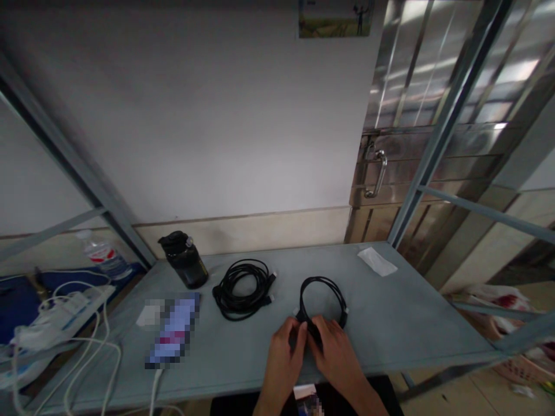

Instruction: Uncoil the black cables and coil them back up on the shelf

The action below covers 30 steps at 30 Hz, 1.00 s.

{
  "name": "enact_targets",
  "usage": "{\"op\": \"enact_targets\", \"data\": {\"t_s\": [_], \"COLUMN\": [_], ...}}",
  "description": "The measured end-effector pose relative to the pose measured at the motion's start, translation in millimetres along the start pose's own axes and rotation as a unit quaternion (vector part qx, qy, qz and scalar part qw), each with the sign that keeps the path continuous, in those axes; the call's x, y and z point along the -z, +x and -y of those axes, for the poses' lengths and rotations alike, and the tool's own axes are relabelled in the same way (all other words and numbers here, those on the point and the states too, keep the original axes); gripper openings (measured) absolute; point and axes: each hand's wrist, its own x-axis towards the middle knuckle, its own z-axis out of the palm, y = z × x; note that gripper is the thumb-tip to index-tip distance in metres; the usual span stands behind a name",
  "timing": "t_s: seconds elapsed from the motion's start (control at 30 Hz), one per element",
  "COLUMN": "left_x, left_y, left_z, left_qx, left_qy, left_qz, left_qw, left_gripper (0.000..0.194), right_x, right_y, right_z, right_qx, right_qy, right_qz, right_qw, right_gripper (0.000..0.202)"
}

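A coiled black cable (321, 279) lies on the grey table, a loop with connector ends at its sides. My left hand (288, 345) has its fingers closed on the near left part of this coil. Beside it, my right hand (328, 342) grips the coil's near edge, fingers bent over it. The fingertips of both hands almost meet, and they hide the front of the loop. Further left rests a larger coiled black cable (225, 300), its plugs pointing right, with neither hand touching it.
At the back left stands a black bottle (186, 266). A phone (176, 329), blurred out, lies at the left with a white cord. White packet (377, 262) lies back right. Left of the table are a power strip (65, 315) and a water bottle (106, 257). Metal posts (442, 127) frame the table.
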Motion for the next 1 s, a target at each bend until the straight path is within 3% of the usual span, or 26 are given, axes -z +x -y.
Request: {"op": "enact_targets", "data": {"t_s": [0.57,1.0], "left_x": [1.5,-1.4], "left_y": [2,5], "left_z": [-11,-3], "left_qx": [0.001,0.022], "left_qy": [0.019,0.026], "left_qz": [-0.023,-0.043], "left_qw": [1.0,0.998], "left_gripper": [0.049,0.051], "right_x": [1,-4], "right_y": [2,2], "right_z": [3,3], "right_qx": [0.002,0.002], "right_qy": [0.005,-0.001], "right_qz": [-0.006,-0.016], "right_qw": [1.0,1.0], "right_gripper": [0.013,0.019]}}
